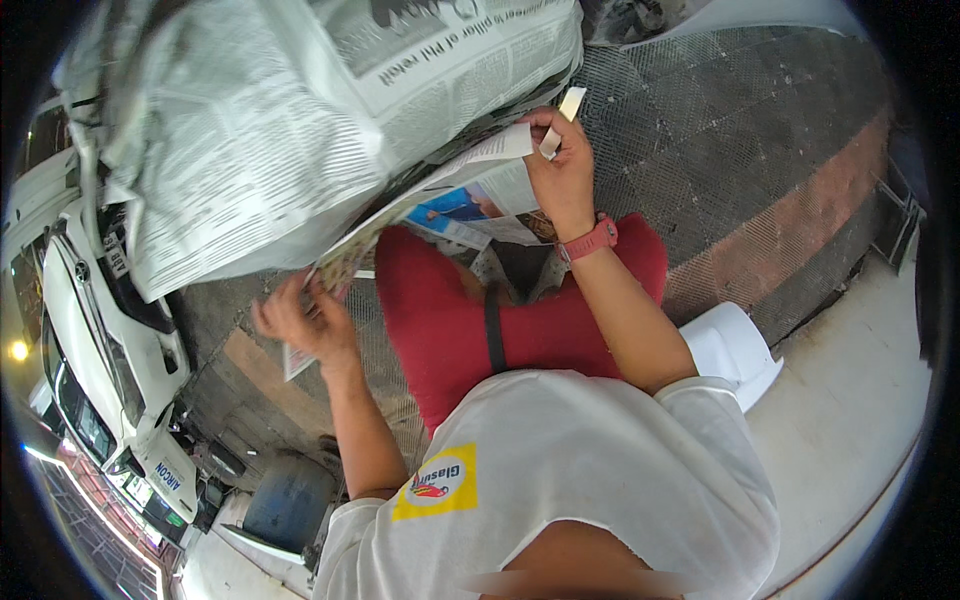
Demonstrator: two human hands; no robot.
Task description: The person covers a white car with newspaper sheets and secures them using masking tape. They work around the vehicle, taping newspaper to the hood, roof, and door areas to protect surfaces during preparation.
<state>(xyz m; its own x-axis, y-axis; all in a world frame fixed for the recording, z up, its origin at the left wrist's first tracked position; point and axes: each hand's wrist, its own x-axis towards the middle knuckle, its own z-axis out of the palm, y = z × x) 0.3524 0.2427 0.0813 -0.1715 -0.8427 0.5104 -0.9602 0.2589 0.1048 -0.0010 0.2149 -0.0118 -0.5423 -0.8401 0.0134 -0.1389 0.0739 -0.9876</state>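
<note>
A newspaper sheet [450,180] stretches slantwise in front of my knees, below a large newspaper-covered object [250,130]. My right hand [565,175], with a red watch [590,240] on its wrist, pinches the sheet's right edge. A short pale strip of masking tape [566,118] sticks up from the same fingers. At the sheet's left end is my left hand [308,325], slightly blurred, its fingers apart. A corner of paper [298,362] shows just below it; whether the hand touches the sheet is hard to see.
I sit low, in red shorts, on a dark textured floor [740,130] with a reddish stripe. Beside my right hip stands a white plastic seat [730,345]. A white car [110,330] is at the left, with a dark blue container [290,505] nearer me.
</note>
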